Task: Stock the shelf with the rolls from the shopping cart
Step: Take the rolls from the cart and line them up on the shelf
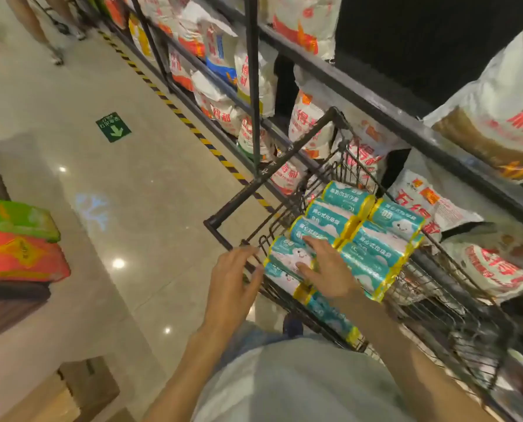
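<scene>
Several teal rolls (373, 229) with yellow ends lie packed in two rows inside a black wire shopping cart (455, 324) at lower right. My right hand (327, 269) rests flat on top of the nearest rolls, fingers spread and straight. My left hand (233, 281) hovers by the cart's near left corner, fingers loosely extended, thumb next to the end of the closest roll (287, 254). The dark metal shelf (385, 114) runs diagonally behind the cart.
White sacks with red print (312, 123) fill the shelf levels beside the cart. Black-and-yellow tape (175, 108) marks the floor along the shelf. Orange and green packs (20, 242) sit stacked at left, a cardboard box (80, 388) at lower left. People's legs (50, 28) stand far up the aisle.
</scene>
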